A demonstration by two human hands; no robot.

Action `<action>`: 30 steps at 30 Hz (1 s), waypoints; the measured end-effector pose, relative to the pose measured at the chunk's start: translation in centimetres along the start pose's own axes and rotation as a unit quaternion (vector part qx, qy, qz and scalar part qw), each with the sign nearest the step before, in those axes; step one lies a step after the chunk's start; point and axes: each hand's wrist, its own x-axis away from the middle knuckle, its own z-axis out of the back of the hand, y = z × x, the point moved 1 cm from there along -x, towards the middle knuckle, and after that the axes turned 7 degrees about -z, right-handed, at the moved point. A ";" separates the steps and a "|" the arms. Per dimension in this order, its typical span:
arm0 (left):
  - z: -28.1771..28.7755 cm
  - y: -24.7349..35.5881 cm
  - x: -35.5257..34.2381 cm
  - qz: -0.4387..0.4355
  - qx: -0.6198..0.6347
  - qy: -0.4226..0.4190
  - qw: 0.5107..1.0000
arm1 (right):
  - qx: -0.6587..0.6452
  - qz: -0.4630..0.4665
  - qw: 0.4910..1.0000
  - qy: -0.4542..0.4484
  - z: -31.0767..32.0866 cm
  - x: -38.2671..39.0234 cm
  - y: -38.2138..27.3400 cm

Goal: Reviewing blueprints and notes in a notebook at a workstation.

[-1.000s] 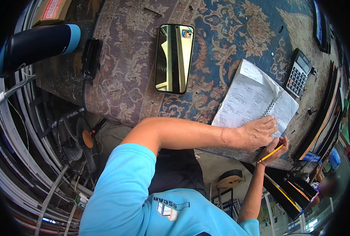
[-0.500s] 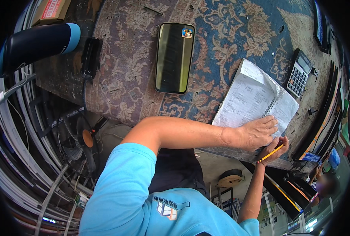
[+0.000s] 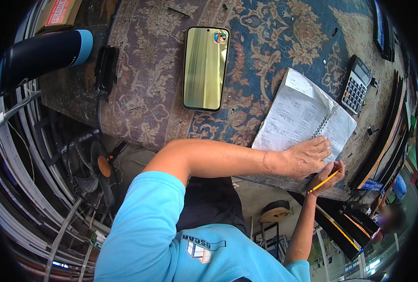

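The spiral notebook [image 3: 303, 117] is lying open on the patterned carpet [image 3: 274, 42] that is covering the table, towards the right side of it, with its pages full of small handwriting and its wire spine running between the two leaves; the person's left hand [image 3: 307, 157] is lying flat across the near edge of the lower page, fingers stretched out and held close together, pressing the paper down, the forearm reaching right across the body to get there; the right hand [image 3: 328, 176] is sitting just below it, at the table's edge, pinching a yellow pencil [image 3: 322, 182] between thumb and fingers, the pencil slanting with its tip just off the notebook's corner; the two hands are almost touching. A calculator [image 3: 357, 84] is resting just beyond the notebook's far corner, tilted; a phone with a shiny mirror-like back [image 3: 205, 68] is lying well to the left of the notebook, near the middle of the carpet; a dark flask with a light blue band [image 3: 39, 54] is lying on its side at the far left, and a small black device [image 3: 106, 68] with a cable is sitting between flask and phone. The person is wearing a bright blue shirt [image 3: 162, 235].
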 end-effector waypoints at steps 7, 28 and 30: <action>0.1 -0.1 0.0 0.002 0.008 -0.008 1.000 | -0.003 -0.005 1.000 -0.004 -0.1 0.0 0.0; 0.2 -0.2 -0.5 0.016 0.019 -0.035 0.999 | -0.012 -0.002 1.000 0.009 -0.3 -0.1 0.1; 0.3 -0.1 -0.6 0.013 0.017 -0.043 0.999 | 0.003 -0.005 1.000 0.013 -0.1 -0.2 0.1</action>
